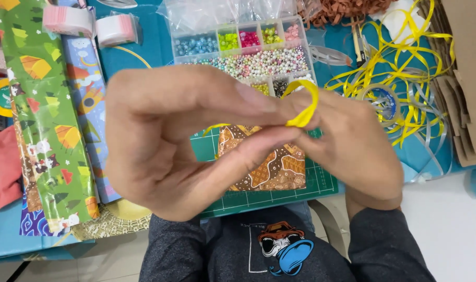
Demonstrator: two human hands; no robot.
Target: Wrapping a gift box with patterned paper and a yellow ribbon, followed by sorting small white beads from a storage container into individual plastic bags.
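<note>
— Blue covering is spreading across the whole surface (144, 49), and it is carrying a lot. Far left, a long green wrapping sheet (45, 115) printed with animals is lying lengthwise, with two rolls of pink-edged tape (92, 23) sitting above it.

— And the hands?

— Both are hovering close to the camera, above a green cutting mat (311, 183). The left hand (165, 141) is closing thumb and forefinger on a loop of yellow ribbon (303, 107); the right hand (358, 146) is pinching the same loop from the other side, so the fingertips of both are meeting at the fold.

— What is lying under them?

— A brown patterned packet (269, 167) is resting on the mat, partly hidden by the fingers. Behind it, a clear bead box (243, 49) is standing open, its compartments showing blue, green, pink and pastel beads.

— How would you handle that loop well?

— I would judge it is best to be keeping the pinch right at the crossing, holding the ribbon flat so it is not twisting, and letting neither hand slacken.

— And to the right?

— More yellow ribbon (400, 62) is tangling loosely with silver ribbon (431, 130), and brown card (467, 78) is stacking at the edge.
</note>
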